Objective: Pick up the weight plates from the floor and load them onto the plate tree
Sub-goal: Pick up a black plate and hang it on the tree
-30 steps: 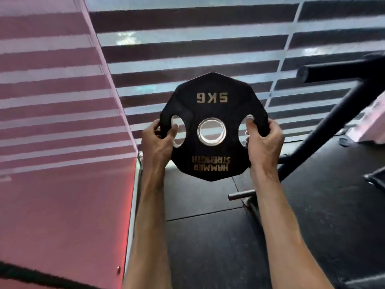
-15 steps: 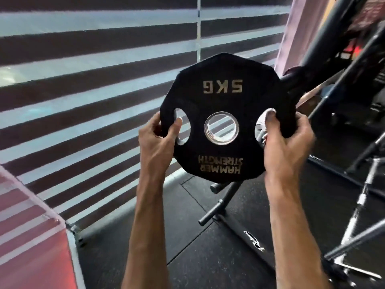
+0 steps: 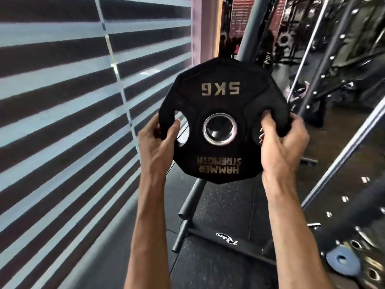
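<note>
Black 5 kg weight plate (image 3: 223, 113) held upright in the air, lettering upside down. Left hand (image 3: 158, 140) and right hand (image 3: 281, 140) fingers clasp its side grip holes. Plate tree (image 3: 188, 205) pegs below carry nothing.

Both arms extended forward and raised. Left hand (image 3: 159, 140) closed on plate (image 3: 223, 119) edge, thumb through a grip hole. Right hand (image 3: 283, 140) clamped on opposite edge, thumb likewise hooked.
</note>
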